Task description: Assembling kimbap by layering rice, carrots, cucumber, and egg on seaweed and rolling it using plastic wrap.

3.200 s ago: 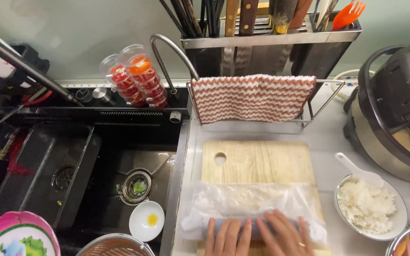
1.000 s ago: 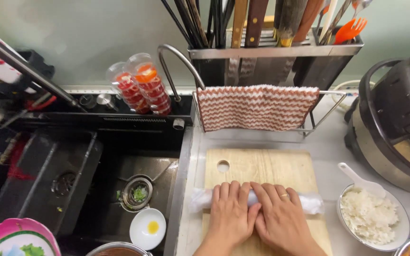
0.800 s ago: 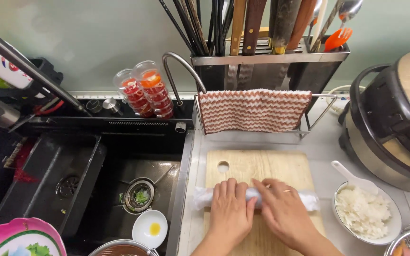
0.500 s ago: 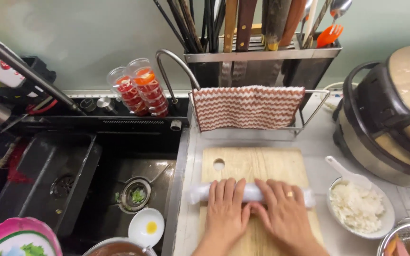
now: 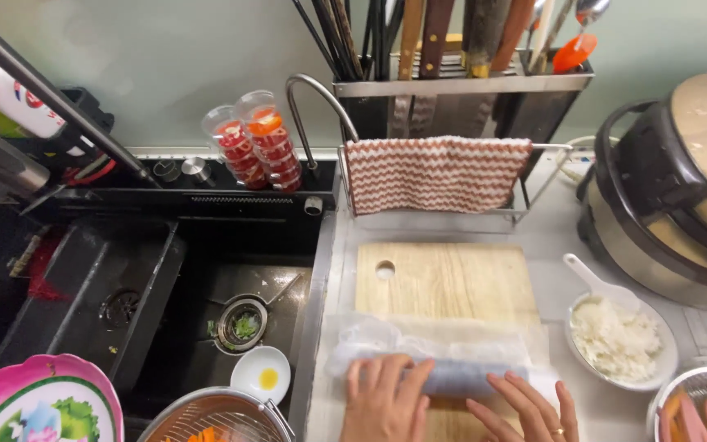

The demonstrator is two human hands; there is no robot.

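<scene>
Pressing down on a dark roll (image 5: 460,378) wrapped in clear plastic film (image 5: 419,340), both hands are working at the near edge of the wooden cutting board (image 5: 448,282). The left hand (image 5: 385,401) is lying flat across the left part of the roll, fingers spread and curled slightly over it, so it is gripping by palm pressure rather than closing into a fist. The right hand (image 5: 525,408), wearing a ring, is resting with its fingertips on the right part of the roll, open and pushing, not clasping. The roll is lying crosswise along the board's near edge, with loose film bunching at its left end and spreading flat behind it toward the board's middle.

Judging by this, the filling already looks enclosed and the roll formed; the film is not yet off, and no cutting is showing.

At the board's right edge a bowl of white rice (image 5: 619,340) with a white paddle is sitting on the worktop, and beyond it a large rice cooker (image 5: 681,188) is standing open at the right edge. A striped cloth (image 5: 435,173) is hanging on a rail at the far edge, under a rack of knives and utensils (image 5: 460,65). Left of the board the black sink (image 5: 206,303) is holding a small white dish with a yellow spot (image 5: 261,375).
</scene>
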